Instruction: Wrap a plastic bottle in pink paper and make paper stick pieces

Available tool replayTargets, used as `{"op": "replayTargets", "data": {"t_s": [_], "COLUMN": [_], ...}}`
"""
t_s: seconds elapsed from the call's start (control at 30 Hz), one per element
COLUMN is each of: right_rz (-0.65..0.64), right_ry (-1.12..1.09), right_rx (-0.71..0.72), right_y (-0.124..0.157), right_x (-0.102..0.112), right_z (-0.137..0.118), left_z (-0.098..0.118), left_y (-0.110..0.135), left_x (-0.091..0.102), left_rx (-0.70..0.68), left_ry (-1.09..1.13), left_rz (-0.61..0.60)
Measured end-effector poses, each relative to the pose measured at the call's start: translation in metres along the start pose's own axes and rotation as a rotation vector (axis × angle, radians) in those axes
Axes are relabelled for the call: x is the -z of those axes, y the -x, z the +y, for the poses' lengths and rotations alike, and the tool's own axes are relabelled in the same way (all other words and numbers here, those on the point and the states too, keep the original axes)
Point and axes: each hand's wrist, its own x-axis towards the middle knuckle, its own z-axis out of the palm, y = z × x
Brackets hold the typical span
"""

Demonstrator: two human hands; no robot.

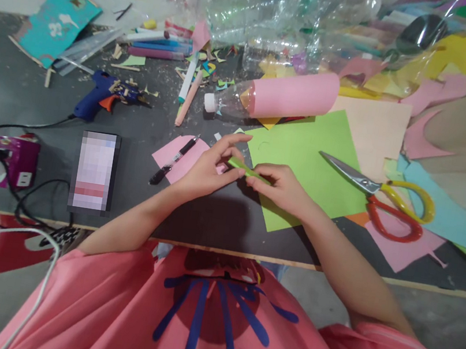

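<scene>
Both hands meet over the dark table near its front edge. My left hand [212,165] pinches one end of a thin strip of light green paper [247,170], fingers curled. My right hand [283,189] pinches the strip's other end, resting on a light green paper sheet [305,162]. Just left of my left hand lies a pink paper piece [174,157] with a black pen [172,161] across it. Scissors [382,200] with yellow and red handles lie to the right on the green sheet's edge.
A plastic bottle wrapped in pink paper [284,96] lies behind the hands. A blue glue gun [105,94], a phone [94,170] and a purple power strip [13,162] with cables sit left. Markers, paper scraps, coloured sheets and clear bottles crowd the back and right.
</scene>
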Motion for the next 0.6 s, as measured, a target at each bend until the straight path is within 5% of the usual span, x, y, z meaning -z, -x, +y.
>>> {"op": "replayTargets", "data": {"t_s": [0.17,0.6], "right_rz": [0.116,0.179], "right_ry": [-0.027,-0.327], "right_rx": [-0.051,-0.1], "right_y": [0.001,0.0], "right_x": [0.005,-0.005], "right_z": [-0.001,-0.002], "left_z": [0.0,0.001], "left_y": [0.0,0.004], "left_x": [-0.002,-0.011], "left_rx": [0.03,0.04], "left_ry": [0.022,0.041], "left_rz": [0.003,-0.082]}}
